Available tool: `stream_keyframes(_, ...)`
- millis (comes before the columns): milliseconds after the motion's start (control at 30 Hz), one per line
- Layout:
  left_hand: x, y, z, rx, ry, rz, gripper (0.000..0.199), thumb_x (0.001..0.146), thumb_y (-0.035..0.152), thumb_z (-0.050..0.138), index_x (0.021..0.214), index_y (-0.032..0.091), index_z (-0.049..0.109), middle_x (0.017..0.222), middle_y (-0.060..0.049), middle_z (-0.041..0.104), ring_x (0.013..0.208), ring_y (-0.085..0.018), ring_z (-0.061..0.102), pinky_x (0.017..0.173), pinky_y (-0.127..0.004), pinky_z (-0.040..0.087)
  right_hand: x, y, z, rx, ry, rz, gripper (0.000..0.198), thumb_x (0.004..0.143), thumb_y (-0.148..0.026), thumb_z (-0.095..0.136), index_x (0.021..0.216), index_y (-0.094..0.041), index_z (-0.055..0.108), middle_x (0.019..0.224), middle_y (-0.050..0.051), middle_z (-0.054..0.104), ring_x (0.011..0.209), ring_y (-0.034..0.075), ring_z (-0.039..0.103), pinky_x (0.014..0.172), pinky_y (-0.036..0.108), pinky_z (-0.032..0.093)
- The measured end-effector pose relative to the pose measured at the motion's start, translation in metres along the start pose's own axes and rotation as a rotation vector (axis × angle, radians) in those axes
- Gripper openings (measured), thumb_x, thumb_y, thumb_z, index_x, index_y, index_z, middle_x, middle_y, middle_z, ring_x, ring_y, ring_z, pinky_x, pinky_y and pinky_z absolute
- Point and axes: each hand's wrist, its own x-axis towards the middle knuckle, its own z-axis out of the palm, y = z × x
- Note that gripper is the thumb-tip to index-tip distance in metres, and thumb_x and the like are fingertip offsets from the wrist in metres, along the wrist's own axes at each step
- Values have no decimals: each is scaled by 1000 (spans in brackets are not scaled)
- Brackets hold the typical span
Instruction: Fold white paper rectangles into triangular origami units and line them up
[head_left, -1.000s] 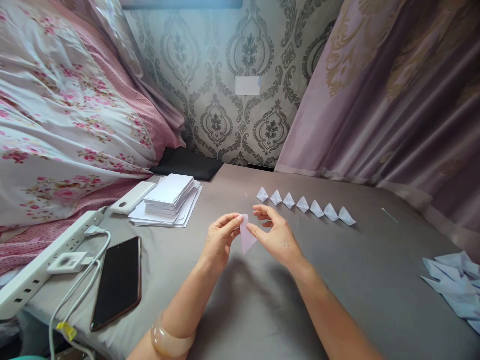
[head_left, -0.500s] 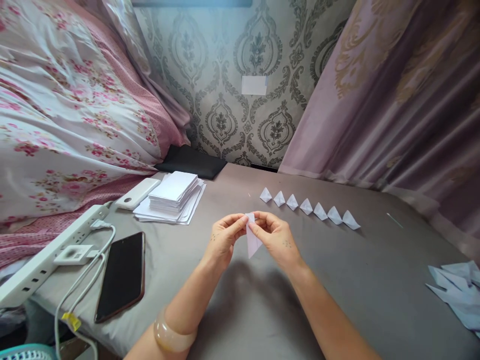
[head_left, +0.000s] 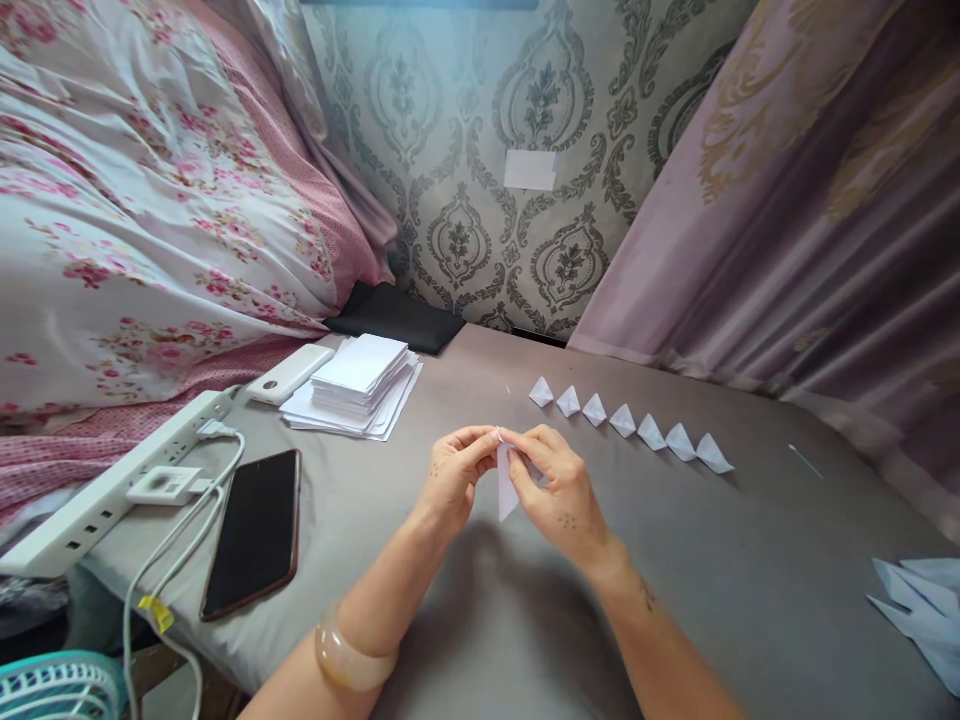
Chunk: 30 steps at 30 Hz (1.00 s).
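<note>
Above the grey surface, a small piece of folded white paper (head_left: 507, 488) is pinched between both hands, its pointed end hanging down. My left hand (head_left: 456, 468) grips the upper left of it between thumb and fingertips. My right hand (head_left: 559, 490) closes on its top and right edge, the index finger bent over the top. Fingers cover the upper part of the paper. Beyond the hands, to the right, several small folded paper pieces (head_left: 622, 421) stand in a slanting row. A bracelet (head_left: 352, 655) is on my left forearm.
Left of the hands are a stack of white paper (head_left: 360, 375), a white oblong device (head_left: 291, 373), a power strip (head_left: 120, 485) with cables and a dark phone (head_left: 255, 530). More folded paper (head_left: 919, 610) lies at far right, near a thin stick (head_left: 806, 460). Curtains hang behind.
My right index finger has shifted over the paper's top, and the right hand has turned slightly. The paper stays in both hands. The whole view has swung a little left.
</note>
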Motion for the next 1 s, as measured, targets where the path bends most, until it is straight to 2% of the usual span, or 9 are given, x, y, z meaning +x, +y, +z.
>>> stream_keyframes(167, 0, 1, -1, -2, -30, -12, 19, 66, 26, 78, 77, 11, 73, 76, -5, 70, 71, -11, 62, 72, -23, 48, -4, -2, -1, -296, -44, -124, 40, 87, -12, 41, 122, -20, 60, 90, 8, 61, 86, 21, 52, 79, 36, 48)
stream_keyframes(267, 2, 1, -1, -18, -15, -57, 22, 62, 26, 82, 76, 11, 73, 76, -5, 70, 73, -11, 62, 74, -22, 47, -5, -1, 0, -345, -56, -126, 43, 84, -10, 41, 122, -18, 61, 93, 10, 62, 89, 23, 53, 81, 39, 47)
stream_keyframes(367, 3, 2, 0, -66, 2, -157, 26, 56, 26, 85, 72, 12, 71, 70, -3, 69, 66, -11, 62, 68, -23, 48, -2, 2, 0, -88, -40, 13, 38, 84, -15, 44, 113, -20, 67, 93, 8, 65, 88, 22, 56, 82, 37, 48)
stream_keyframes(467, 2, 1, 2, -98, 2, -202, 27, 55, 27, 86, 71, 13, 69, 66, -4, 69, 62, -14, 63, 64, -27, 50, 2, 6, 0, 368, -15, 371, 30, 86, -31, 48, 101, -18, 71, 85, 7, 69, 79, 19, 62, 72, 33, 51)
stream_keyframes(533, 2, -1, 4, -113, 33, -183, 27, 53, 27, 86, 71, 14, 69, 65, -3, 69, 61, -14, 62, 62, -27, 49, 4, 8, 2, 532, 1, 552, 32, 82, -40, 55, 93, -16, 73, 78, 6, 70, 74, 19, 63, 68, 32, 51)
stream_keyframes(567, 2, -2, 5, -115, 54, -168, 27, 52, 26, 86, 70, 14, 69, 64, -2, 68, 60, -12, 62, 61, -25, 48, 5, 9, 3, 558, 8, 586, 32, 79, -42, 59, 90, -15, 73, 77, 6, 70, 74, 19, 63, 69, 31, 51)
stream_keyframes(667, 3, -6, 4, -80, 87, -122, 27, 52, 26, 87, 69, 14, 69, 63, 0, 66, 59, -9, 59, 59, -21, 46, 4, 11, 7, 563, 10, 580, 29, 74, -42, 66, 85, -16, 72, 77, 4, 70, 75, 18, 63, 70, 29, 49)
stream_keyframes(800, 4, -10, 1, 23, 55, -70, 26, 56, 30, 85, 69, 13, 70, 64, 0, 66, 59, -9, 57, 59, -21, 44, 1, 14, 9, 560, -34, 563, 29, 75, -42, 64, 84, -15, 70, 73, 4, 69, 68, 17, 61, 63, 28, 47)
stream_keyframes(1000, 4, -14, -1, 89, 81, -42, 27, 54, 30, 85, 66, 12, 70, 63, -1, 64, 57, -8, 55, 60, -22, 43, 1, 19, 11, 604, -51, 597, 26, 73, -40, 65, 79, -15, 69, 71, 3, 68, 69, 17, 61, 67, 29, 46)
